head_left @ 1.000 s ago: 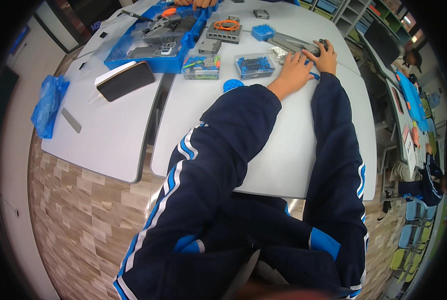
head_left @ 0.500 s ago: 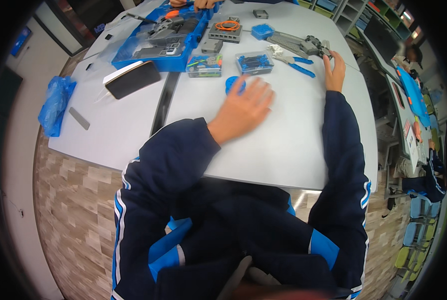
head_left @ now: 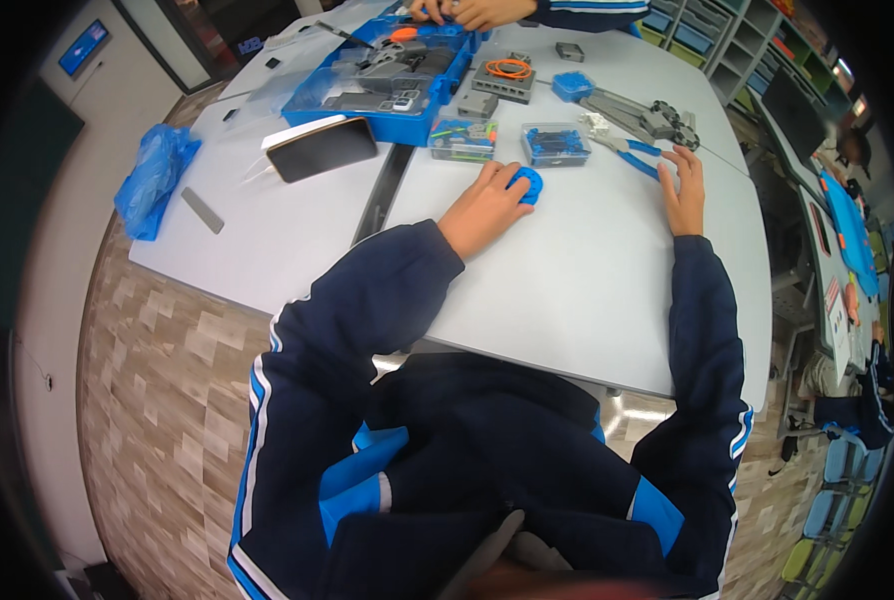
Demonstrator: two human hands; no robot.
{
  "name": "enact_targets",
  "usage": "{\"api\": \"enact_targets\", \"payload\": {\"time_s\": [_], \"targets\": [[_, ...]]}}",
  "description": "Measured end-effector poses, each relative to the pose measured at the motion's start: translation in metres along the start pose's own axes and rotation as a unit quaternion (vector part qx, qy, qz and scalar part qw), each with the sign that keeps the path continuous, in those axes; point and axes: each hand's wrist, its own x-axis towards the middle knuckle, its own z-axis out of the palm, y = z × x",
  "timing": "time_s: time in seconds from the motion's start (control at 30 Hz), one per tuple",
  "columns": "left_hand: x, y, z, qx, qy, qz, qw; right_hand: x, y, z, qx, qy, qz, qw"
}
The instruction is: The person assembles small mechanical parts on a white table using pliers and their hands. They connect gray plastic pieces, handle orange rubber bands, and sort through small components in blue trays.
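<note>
My left hand (head_left: pixel 481 212) has its fingers curled on a round blue plastic wheel (head_left: pixel 529 184) that rests on the table. My right hand (head_left: pixel 684 192) lies on the right side of the table, fingers apart and with nothing in it. Its fingertips are close to the blue-handled pliers (head_left: pixel 635 158). Beyond that hand sits a grey brick-built assembly (head_left: pixel 657 122) with wheel-like parts at its end. Past my left hand stand a clear box of blue pins (head_left: pixel 555 146) and a clear box of green and mixed small parts (head_left: pixel 463 138).
A large blue bin (head_left: pixel 392 128) of grey parts stands at the far left. Before it leans a phone (head_left: pixel 322 150). A grey hub (head_left: pixel 504 82) carries an orange cable. Another person's hands (head_left: pixel 477 12) are at the far edge. A blue bag (head_left: pixel 155 180) hangs at the left.
My left hand, blurred in motion before, has closed on the blue wheel. My right hand has drawn back from the grey assembly. The whole view has shifted, with the table appearing further right.
</note>
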Motion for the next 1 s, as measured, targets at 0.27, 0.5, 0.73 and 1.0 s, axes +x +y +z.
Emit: {"api": "enact_targets", "payload": {"time_s": [0.27,0.5,0.73,1.0], "targets": [[0.015,0.011,0.005,-0.099,-0.017,0.09,0.991,-0.02,-0.09,0.007,0.119,-0.17,-0.057,0.977],[0.012,0.008,0.005,-0.185,-0.006,0.015,0.983,-0.029,-0.145,0.024,0.124,-0.231,-0.108,0.959],[0.013,-0.003,0.004,-0.341,-0.016,-0.062,0.938,-0.027,-0.155,0.016,0.164,-0.273,0.038,0.947],[0.013,-0.007,0.0,-0.31,-0.042,-0.065,0.947,-0.025,-0.153,0.029,0.195,-0.267,-0.09,0.94]]}}
